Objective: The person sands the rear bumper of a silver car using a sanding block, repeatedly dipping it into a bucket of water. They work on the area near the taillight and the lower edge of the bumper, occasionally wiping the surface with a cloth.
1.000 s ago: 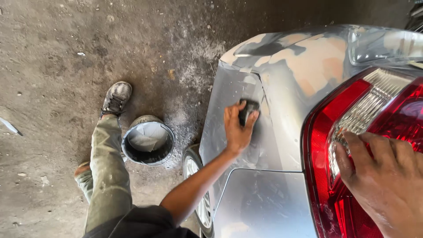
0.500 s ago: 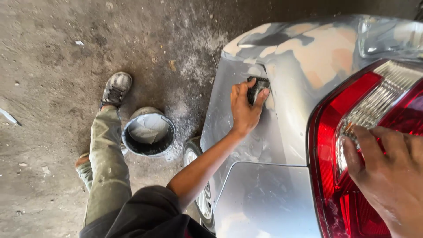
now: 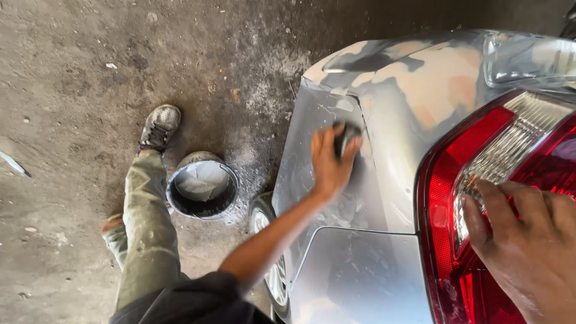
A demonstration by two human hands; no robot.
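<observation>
We were in the sanding step: our left hand (image 3: 329, 161) was clamped on a dark sanding block (image 3: 346, 137), pressing it flat against the silver rear quarter panel (image 3: 390, 174), just below patches of tan body filler (image 3: 441, 84). Our right hand (image 3: 528, 240) was spread open, fingers resting on the red tail light (image 3: 480, 144), holding nothing and bracing us. The next stroke, we judged, called for even pressure along the panel's crease. We counted one block, one tail light, one wheel (image 3: 267, 240), one round bucket (image 3: 202, 186) on the concrete floor (image 3: 72, 78), and one shoe (image 3: 159, 127).
</observation>
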